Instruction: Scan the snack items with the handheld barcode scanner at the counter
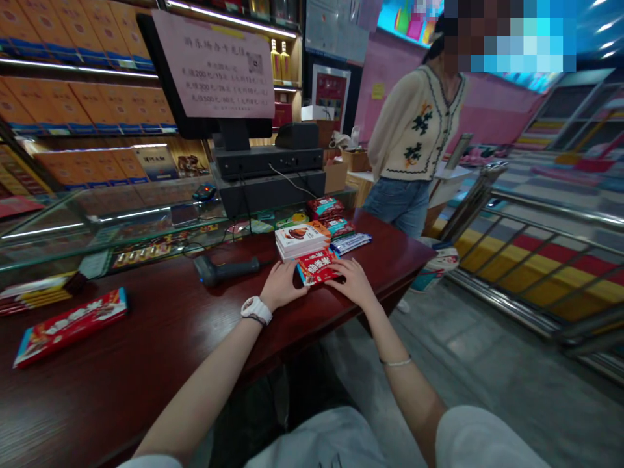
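Both my hands meet at a small red snack packet (318, 266) lying on the dark red counter (160, 338). My left hand (283, 285), with a white watch on its wrist, grips the packet's left edge with curled fingers. My right hand (355, 281) presses on the packet's right edge, fingers bent over it. Just behind the packet sits a stack of white boxes (301, 239) with a brown picture on top. More snack packets (336, 224) lie behind and right of the stack.
A black barcode scanner (225, 269) lies left of my hands. A long red packet (71, 325) lies far left. A register with a screen (219, 71) stands on the glass case (97, 227). A person in a cream cardigan (414, 130) stands beyond the counter. Metal railing (536, 253) at right.
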A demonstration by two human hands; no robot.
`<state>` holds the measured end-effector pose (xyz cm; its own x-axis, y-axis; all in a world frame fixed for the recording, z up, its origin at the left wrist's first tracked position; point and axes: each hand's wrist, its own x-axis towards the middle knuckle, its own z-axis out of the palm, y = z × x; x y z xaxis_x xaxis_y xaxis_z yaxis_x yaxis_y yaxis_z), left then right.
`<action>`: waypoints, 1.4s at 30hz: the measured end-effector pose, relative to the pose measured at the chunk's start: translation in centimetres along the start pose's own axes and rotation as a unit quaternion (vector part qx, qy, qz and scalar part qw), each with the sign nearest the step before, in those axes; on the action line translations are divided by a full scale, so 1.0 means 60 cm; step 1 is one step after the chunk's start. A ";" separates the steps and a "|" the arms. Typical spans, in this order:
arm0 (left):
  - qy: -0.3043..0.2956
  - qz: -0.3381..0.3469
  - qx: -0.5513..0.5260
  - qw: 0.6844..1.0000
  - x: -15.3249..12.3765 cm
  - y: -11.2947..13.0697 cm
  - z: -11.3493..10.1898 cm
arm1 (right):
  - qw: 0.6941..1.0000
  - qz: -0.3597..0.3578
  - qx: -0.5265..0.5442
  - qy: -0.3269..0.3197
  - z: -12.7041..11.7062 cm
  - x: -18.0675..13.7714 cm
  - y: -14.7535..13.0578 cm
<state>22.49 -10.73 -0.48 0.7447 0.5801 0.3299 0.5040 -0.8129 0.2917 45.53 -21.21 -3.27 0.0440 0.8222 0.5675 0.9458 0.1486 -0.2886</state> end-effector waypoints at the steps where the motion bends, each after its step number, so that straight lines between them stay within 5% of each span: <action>1: -0.002 -0.004 0.004 1.000 -0.002 0.001 -0.002 | 1.000 0.014 -0.002 0.007 0.000 -0.003 0.000; 5: 0.012 0.007 0.013 1.000 -0.007 0.001 -0.007 | 0.999 0.040 -0.011 0.010 0.003 -0.005 0.002; 12: 0.019 0.126 0.000 0.992 -0.005 -0.004 -0.005 | 0.998 0.054 -0.035 -0.007 0.007 -0.003 0.003; 23: 0.035 0.170 0.049 0.984 -0.003 -0.005 -0.003 | 0.992 0.102 -0.044 0.053 0.007 -0.003 0.007; 30: 0.064 0.104 0.079 0.989 -0.005 0.003 -0.006 | 0.994 0.108 -0.029 0.016 0.006 -0.002 0.008; 42: 0.005 -0.038 0.093 0.995 -0.012 0.025 -0.016 | 0.993 0.105 -0.046 -0.014 0.009 0.001 0.004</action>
<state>22.27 -12.31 0.60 0.6977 0.6398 0.3223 0.6316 -0.7616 0.1449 45.61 -20.82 -3.74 0.2351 0.8454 0.4796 0.9421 -0.0768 -0.3265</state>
